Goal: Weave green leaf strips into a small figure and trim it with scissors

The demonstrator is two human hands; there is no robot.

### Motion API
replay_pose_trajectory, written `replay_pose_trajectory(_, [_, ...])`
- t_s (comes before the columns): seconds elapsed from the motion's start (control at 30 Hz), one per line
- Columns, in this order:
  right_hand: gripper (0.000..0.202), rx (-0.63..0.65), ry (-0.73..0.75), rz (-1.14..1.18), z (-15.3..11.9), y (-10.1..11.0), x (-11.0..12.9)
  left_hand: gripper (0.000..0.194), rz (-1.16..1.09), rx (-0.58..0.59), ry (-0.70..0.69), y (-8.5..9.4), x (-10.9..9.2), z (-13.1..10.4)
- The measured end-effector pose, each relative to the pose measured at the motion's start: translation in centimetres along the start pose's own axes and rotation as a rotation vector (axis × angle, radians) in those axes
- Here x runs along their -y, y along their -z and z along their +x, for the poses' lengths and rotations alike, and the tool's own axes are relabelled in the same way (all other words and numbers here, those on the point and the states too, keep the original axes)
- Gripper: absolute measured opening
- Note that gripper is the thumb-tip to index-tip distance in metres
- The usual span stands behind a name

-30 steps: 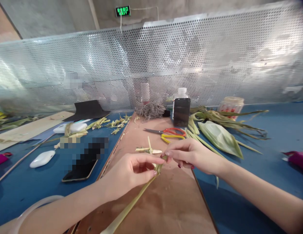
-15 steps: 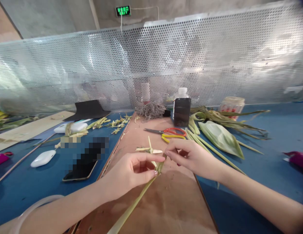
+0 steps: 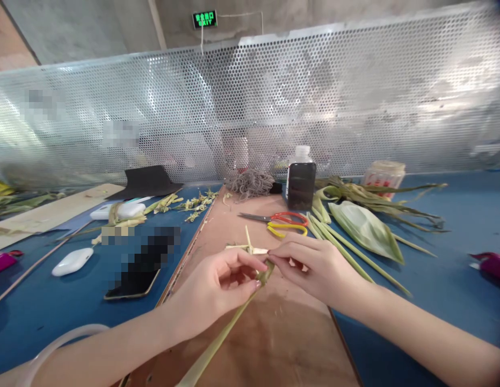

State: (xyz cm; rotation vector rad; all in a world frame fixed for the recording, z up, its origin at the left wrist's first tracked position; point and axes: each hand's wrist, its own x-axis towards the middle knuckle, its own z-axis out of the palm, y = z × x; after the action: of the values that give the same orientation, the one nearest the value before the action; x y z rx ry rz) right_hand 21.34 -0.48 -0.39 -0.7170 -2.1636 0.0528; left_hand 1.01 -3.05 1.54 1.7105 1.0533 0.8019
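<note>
A long pale-green leaf strip [image 3: 225, 334] runs from the board's near edge up to both hands. My left hand [image 3: 229, 279] pinches it near its upper end between thumb and fingers. Close against it, my right hand [image 3: 310, 263] has its thumb and index finger pressed together at the strip's tip; the fingers hide the very end. Just beyond the fingertips, a small knotted piece of leaf strips [image 3: 248, 248] lies on the board, with one thin end pointing up. Scissors [image 3: 288, 221] with a red and a yellow handle rest behind it, blades to the left.
On the wooden board [image 3: 290, 344] stand a dark-fronted bottle [image 3: 301, 185] and tangled grey cord [image 3: 250, 184]. Leaves [image 3: 366, 228] and stalks lie right. Left are a phone [image 3: 140, 274], a white case [image 3: 72, 262] and scraps [image 3: 197, 204]. A perforated metal screen [image 3: 250, 97] closes the back.
My right hand has shifted slightly down and its fingers have drawn closer together at the strip's tip. My left index finger has bent a little. The strip stays held.
</note>
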Motion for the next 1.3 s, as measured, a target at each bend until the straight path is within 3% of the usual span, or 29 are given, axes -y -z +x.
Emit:
replay_pose_trajectory(0.13, [0.018,0.095,-0.281,0.175,0.6,0.4,0.9,0.012,0.045,-0.023,-0.010,0.0,0.1,-0.1])
replay_pose_trajectory(0.23, [0.019,0.104,-0.380,0.198,0.7,0.6,1.0,0.015,0.060,-0.031,-0.035,0.2,0.1,-0.1])
replay_pose_trajectory(0.3, [0.018,0.054,-0.329,0.147,0.5,0.5,0.7,0.020,0.062,-0.038,-0.053,0.2,0.1,-0.1])
replay_pose_trajectory(0.47, [0.015,-0.055,0.001,-0.012,-0.4,-0.2,-0.1,0.027,0.045,-0.006,-0.067,0.2,0.0,-0.1])
replay_pose_trajectory(0.7, [0.014,-0.114,0.117,-0.127,-0.8,-0.7,-0.4,0.022,-0.073,-0.045,-0.033,0.0,-0.3,-0.1])
replay_pose_trajectory(0.9, [0.019,-0.114,0.047,0.011,-0.5,-0.7,0.3,0.023,-0.081,-0.049,-0.054,0.3,0.1,0.0])
replay_pose_trajectory(1.13, [0.013,-0.019,-0.357,0.339,0.2,0.0,0.9,0.024,-0.050,-0.059,-0.049,0.4,0.2,-0.3])
replay_pose_trajectory(1.23, [0.014,-0.009,-0.379,0.351,0.2,-0.1,0.7,0.024,-0.041,-0.053,-0.048,0.4,0.2,-0.3])
replay_pose_trajectory(1.3, [0.015,-0.044,-0.320,0.284,0.2,-0.3,0.6,0.024,-0.045,-0.046,-0.048,0.4,0.3,-0.2])
